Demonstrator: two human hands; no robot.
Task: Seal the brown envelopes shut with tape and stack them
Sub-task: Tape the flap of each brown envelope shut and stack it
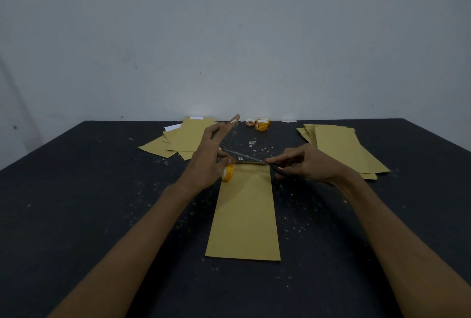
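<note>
The dark table (76, 215) is carrying everything, its top flecked with pale scraps; the right pile (341, 146) of brown envelopes is lying fanned at the far right and the left pile (183, 139) at the far left. One envelope (244, 215) is lying flat in the near centre, its far end under the hands; being thin, light paper, it is likely to slide or crease, so it is best pressed flat near the flap and lifted by an edge. The left hand (211, 159) is gripping a small yellow tape roll (227, 172) at the envelope's far left corner, forefinger raised and stretching a clear strip of tape (235, 131); the right hand (303, 164) is grasping the scissors (247, 158), blades reaching left across the envelope's far edge towards the strip. The strip is looking limp and sticky, apt to curl onto itself, so taking it by its ends seems safest. Spare rolls (262, 123) are sitting at the far edge.
</note>
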